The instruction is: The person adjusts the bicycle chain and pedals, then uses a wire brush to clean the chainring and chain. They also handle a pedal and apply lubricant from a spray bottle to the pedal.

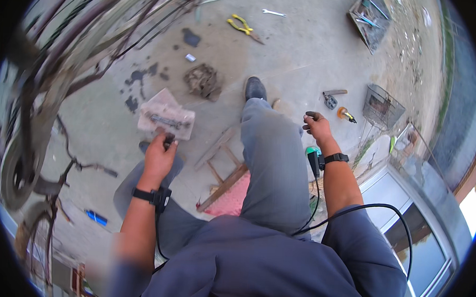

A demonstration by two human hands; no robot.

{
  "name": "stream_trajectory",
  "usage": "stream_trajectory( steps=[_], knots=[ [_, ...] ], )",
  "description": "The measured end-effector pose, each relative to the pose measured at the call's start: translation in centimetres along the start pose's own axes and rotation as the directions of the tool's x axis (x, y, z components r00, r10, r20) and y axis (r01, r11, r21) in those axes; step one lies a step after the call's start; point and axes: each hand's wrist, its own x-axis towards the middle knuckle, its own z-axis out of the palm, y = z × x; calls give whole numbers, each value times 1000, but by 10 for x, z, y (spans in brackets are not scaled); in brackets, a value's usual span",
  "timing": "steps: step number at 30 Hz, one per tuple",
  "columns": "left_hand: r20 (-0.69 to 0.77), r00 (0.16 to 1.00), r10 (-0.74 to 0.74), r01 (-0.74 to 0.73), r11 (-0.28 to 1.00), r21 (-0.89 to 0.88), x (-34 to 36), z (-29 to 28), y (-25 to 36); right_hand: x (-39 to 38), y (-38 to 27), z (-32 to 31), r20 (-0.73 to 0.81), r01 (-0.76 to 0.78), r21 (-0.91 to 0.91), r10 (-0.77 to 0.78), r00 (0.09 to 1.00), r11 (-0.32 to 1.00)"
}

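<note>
My left hand (pixel 162 150) is closed around something small and dark, which I cannot make out, just below a pale pinkish slab (pixel 159 104) with dirty metal parts (pixel 166 122) lying on it. My right hand (pixel 317 127) is beside my right knee, fingers loosely bent and apart with dark, dirty tips, nothing clearly in them. A crumpled brown rag (pixel 203 81) lies above the slab. Near my right hand on the concrete lie an orange bottle with a dark top (pixel 346 114), a short tube (pixel 335 92) and a small dark metal part (pixel 331 102).
Bicycles (pixel 75 64) crowd my left. Yellow pliers (pixel 239 24), a wrench (pixel 273 13) and a tool tray (pixel 369 21) lie ahead. A low wooden stool (pixel 222 188) sits between my legs. A wire basket (pixel 383 105) and a metal-framed glass panel (pixel 421 239) are on my right.
</note>
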Motion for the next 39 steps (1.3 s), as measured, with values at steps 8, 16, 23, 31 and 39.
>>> stream_trajectory(
  steps=[8,16,23,31,39],
  knots=[
    [173,982,-80,71,996,59,73,42,-29,78,82,27,-127,-161,88,172,977,983],
    [54,997,-53,43,985,167,86,38,-31,137,161,88,-129,-134,76,143,981,988],
    [22,999,-36,30,969,244,59,47,13,156,193,125,-62,-55,94,61,996,994],
    [7,998,-67,58,913,403,26,77,56,175,168,141,-128,131,-196,-158,979,972],
    [-34,997,64,-40,879,476,14,82,43,243,181,175,-53,293,-221,-312,949,930]
  ],
)
